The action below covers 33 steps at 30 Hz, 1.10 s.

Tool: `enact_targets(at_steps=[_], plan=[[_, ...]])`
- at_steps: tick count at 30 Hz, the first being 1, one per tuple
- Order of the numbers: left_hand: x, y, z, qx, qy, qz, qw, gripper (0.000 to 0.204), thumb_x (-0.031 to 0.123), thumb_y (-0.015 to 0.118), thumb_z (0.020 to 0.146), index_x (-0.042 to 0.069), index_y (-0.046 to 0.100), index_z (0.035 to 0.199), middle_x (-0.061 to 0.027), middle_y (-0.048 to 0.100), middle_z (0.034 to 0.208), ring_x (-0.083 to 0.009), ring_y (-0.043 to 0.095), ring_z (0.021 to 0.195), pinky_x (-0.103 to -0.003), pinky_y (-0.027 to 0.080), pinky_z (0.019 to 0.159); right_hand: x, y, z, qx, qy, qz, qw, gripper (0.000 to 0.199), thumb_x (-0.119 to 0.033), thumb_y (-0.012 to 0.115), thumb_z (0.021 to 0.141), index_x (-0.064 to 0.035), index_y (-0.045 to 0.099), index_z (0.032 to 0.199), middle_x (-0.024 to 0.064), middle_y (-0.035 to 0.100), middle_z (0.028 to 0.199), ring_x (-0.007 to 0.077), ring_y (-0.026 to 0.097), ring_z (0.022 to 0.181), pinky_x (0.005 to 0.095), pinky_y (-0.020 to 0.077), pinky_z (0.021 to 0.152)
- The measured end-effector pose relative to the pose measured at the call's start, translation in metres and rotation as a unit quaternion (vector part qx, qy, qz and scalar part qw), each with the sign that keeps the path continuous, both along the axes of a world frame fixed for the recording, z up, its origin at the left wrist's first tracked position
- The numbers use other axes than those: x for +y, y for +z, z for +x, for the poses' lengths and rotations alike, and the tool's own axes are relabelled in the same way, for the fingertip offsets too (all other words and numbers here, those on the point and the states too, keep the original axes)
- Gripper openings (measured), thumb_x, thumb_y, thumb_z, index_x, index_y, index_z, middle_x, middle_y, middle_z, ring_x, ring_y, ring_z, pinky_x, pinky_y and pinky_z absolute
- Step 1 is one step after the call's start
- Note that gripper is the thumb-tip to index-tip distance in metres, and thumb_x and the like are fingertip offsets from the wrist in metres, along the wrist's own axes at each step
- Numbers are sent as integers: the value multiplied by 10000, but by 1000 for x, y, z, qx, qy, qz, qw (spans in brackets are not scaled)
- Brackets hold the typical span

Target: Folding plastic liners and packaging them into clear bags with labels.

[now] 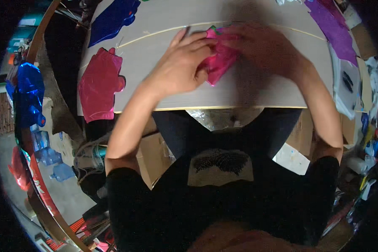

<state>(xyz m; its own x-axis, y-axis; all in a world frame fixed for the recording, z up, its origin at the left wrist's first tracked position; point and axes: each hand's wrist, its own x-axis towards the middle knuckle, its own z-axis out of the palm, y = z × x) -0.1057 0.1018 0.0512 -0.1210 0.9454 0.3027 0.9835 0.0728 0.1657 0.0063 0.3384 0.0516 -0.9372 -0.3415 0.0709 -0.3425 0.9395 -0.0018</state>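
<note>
Two bare hands were recorded at work on one crumpled pink foil piece (220, 59), which lay on the pale grey tabletop (264, 90) at about twelve o'clock from the person's torso, just behind the near edge. The left hand (178, 67) was pressed against the foil's nine o'clock side, fingers bent over it and thumb beneath, so that the foil was grasped. The right hand (262, 46) was blurred; it was laid over the foil's upper edge at one o'clock, and its fingers were seen to be closed on the material, though the exact pinch could not be told.

Other items entered:
- One flat pink foil balloon (100, 84), uninflated, lying on the tabletop at nine o'clock from the left hand, well apart from it.
- One dark blue foil balloon (111, 19), flat, at eleven o'clock near the far left corner.
- One purple foil sheet (334, 29), at two o'clock near the far right edge.
- One shiny blue foil balloon (27, 94), off the table at nine o'clock.
- Several cardboard boxes (153, 157), under the table beside the person's knees.
- One dark short-sleeved shirt with a pale printed panel (220, 166), worn by the person.
</note>
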Motion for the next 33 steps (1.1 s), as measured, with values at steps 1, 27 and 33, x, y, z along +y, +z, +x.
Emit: enact_targets(at_steps=[1,27,33], plan=[[3,2,-5,-2,0,2,1000,363,113,630,729,56,656,1087,-107,608,1245,-302,460,1290,-512,247,1152,13,-10,-12,-2,0,2,1000,505,-147,610,864,-76,517,1355,129,515,1379,306,462,1306,412,379,1101],[-55,-45,77,102,10,19,995,563,318,702,765,75,627,1267,-62,560,1304,-198,526,1115,-369,378,1029,-10,-22,106,34,73,-144,986,577,-248,781,702,-106,631,1241,100,580,1195,308,565,1091,429,450,973],[-56,-56,94,131,72,94,984,457,272,718,780,109,672,1205,-52,628,1194,-195,562,1073,-379,426,972,-12,-24,104,35,69,-115,990,578,-285,774,695,-116,642,1233,85,577,1186,314,560,1090,443,457,964]])
